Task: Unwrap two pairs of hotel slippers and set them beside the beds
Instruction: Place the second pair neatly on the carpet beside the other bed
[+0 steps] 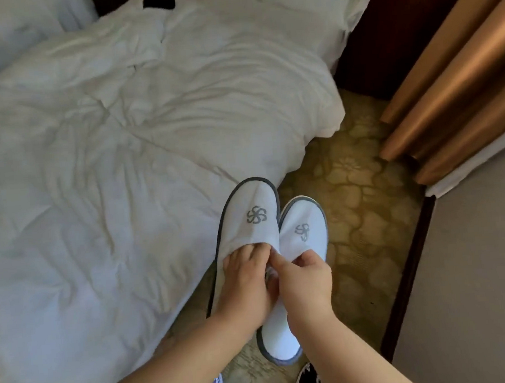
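I hold a pair of white hotel slippers with grey trim and a grey pinwheel logo, side by side over the bed's edge and the carpet. My left hand (243, 285) grips the left slipper (251, 212) at the opening of its upper. My right hand (305, 281) pinches the right slipper (304, 226) at the same spot. Both toes point away from me. No wrapper shows on them. The bed (107, 172) with its rumpled white duvet fills the left and centre. A second pair is not in sight.
Patterned beige carpet (358, 207) runs in a narrow strip between the bed and a dark-edged wall panel (408, 269) on the right. Copper-coloured curtains (454, 84) hang at the upper right. My shoes (308, 382) show at the bottom edge. A black item (159, 2) lies near the pillows.
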`<state>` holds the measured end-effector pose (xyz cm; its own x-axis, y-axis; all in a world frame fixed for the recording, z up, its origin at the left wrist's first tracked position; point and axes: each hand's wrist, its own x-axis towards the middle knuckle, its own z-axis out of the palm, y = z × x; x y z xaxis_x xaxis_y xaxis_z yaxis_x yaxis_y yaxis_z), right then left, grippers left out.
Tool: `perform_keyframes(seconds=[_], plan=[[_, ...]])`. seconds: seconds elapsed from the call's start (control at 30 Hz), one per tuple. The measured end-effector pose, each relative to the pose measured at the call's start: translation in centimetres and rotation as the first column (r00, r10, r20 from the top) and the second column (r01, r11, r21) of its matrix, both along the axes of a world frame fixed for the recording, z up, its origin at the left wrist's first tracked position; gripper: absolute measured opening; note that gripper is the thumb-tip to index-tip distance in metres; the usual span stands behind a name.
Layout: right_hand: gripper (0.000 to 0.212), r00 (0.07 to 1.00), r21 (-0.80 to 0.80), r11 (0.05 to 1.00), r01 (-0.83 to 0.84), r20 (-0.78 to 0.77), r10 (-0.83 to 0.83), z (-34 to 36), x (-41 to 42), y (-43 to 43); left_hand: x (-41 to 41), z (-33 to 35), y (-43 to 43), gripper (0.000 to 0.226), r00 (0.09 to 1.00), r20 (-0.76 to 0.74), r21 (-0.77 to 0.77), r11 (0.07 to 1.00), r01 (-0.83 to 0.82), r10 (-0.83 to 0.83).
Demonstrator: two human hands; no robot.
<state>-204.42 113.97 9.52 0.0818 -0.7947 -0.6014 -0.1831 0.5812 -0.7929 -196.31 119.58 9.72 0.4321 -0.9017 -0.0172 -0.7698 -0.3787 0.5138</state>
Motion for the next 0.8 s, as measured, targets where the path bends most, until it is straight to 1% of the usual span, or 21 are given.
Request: perform_keyframes(seconds=[0.07,0.1,0.17,0.23,0.3,0.37,0.4,0.43,0.47,0.5,0.53,0.57,0.6,0.67,0.73,0.8], plan=[[0.034,0.997,0.046,0.996,-0.075,0.012,0.074,-2.7,0.0,0.3,0.2,-3.2,0.1,0.028,0.997,-0.056,-0.008,0.998,-0.055,0.054],[0.027,0.991,0.073,0.988,-0.133,0.022,0.132,-4.0,0.0,0.3,0.5,-4.9,0.2,0.027,0.994,-0.075,-0.008,0.997,-0.079,0.078],[0.017,0.957,0.101,0.951,-0.291,0.037,0.289,-6.2,0.0,0.4,1.4,-8.6,0.6,0.036,0.994,-0.074,-0.024,0.997,-0.079,0.077],[0.011,0.882,0.08,0.878,-0.471,0.007,0.472,-8.3,-0.2,0.2,2.3,-12.2,1.1,0.037,0.995,-0.086,-0.025,0.999,-0.045,0.043],[0.011,0.799,0.048,0.799,-0.599,-0.015,0.601,-10.6,-0.5,-0.1,3.0,-15.9,1.7,0.036,0.993,-0.116,-0.032,0.999,0.001,-0.005],[0.012,0.755,0.049,0.757,-0.652,-0.048,0.654,-13.5,-0.8,-0.3,3.5,-20.0,2.1,0.044,0.988,-0.155,-0.016,1.0,-0.003,0.001],[0.012,0.743,0.031,0.747,-0.664,-0.086,0.664,-15.1,-1.0,-0.2,3.8,-22.0,2.3,0.044,0.985,-0.172,0.017,1.0,-0.008,0.011],[0.012,0.725,-0.032,0.73,-0.683,-0.149,0.672,-16.8,-1.1,-0.1,4.2,-24.1,2.6,0.038,0.983,-0.184,0.048,0.999,0.0,0.008],[0.015,0.698,-0.137,0.689,-0.712,-0.237,0.675,-18.7,-1.1,-0.1,4.5,-26.1,2.9,0.027,0.983,-0.183,0.085,0.996,0.023,-0.007],[0.019,0.657,-0.25,0.609,-0.753,-0.329,0.678,-20.7,-1.0,0.0,4.8,-28.2,3.2,0.014,0.985,-0.171,0.109,0.993,0.053,-0.034],[0.023,0.6,-0.341,0.495,-0.799,-0.406,0.689,-22.7,-0.8,0.1,5.1,-30.2,3.5,0.013,0.986,-0.159,0.129,0.988,0.08,-0.059],[0.024,0.523,-0.382,0.369,-0.847,-0.472,0.71,-24.7,-0.6,0.3,5.3,-32.0,3.9,0.019,0.985,-0.151,0.143,0.983,0.111,-0.089],[0.024,0.436,-0.382,0.255,-0.888,-0.529,0.728,-26.7,-0.2,0.6,5.6,-33.7,4.3,0.02,0.982,-0.159,0.157,0.979,0.128,-0.103],[0.024,0.288,-0.351,0.071,-0.934,-0.618,0.732,-30.9,0.5,1.0,6.2,-37.0,4.9,0.017,0.975,-0.187,0.176,0.973,0.151,-0.117],[0.024,0.174,-0.315,-0.056,-0.948,-0.655,0.736,-34.7,1.4,1.1,7.1,-40.2,5.3,0.016,0.974,-0.178,0.186,0.967,0.173,-0.14],[0.027,0.059,-0.239,-0.144,-0.96,-0.679,0.732,-37.8,2.5,0.9,8.1,-43.3,5.6,0.011,0.975,-0.132,0.216,0.955,0.205,-0.179]])
